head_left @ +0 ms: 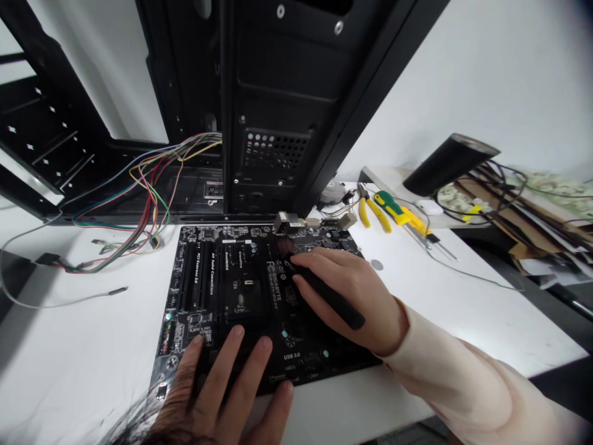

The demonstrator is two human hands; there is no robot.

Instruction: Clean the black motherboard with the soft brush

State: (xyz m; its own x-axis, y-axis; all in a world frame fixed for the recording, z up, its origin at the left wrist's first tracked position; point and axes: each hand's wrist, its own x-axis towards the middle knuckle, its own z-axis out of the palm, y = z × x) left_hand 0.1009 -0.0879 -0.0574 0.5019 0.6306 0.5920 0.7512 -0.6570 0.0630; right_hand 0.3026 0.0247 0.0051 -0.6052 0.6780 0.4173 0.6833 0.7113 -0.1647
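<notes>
A black motherboard with white printed lettering lies flat on the white table. Resting on its near left part is my left hand, fingers spread. My right hand grips a brush by its black handle, over the right half of the board. The brush's dark brownish bristles point away from me and are at the board's surface near the metal ports on the far edge. Some of my right fingers are hidden under the hand. Hair blurs the lower left corner near my left wrist.
An open black computer case stands behind the board, with a bundle of coloured wires hanging out. To the right lie yellow-handled pliers, a green and yellow tool and a small round disc. A black cylinder leans by cables.
</notes>
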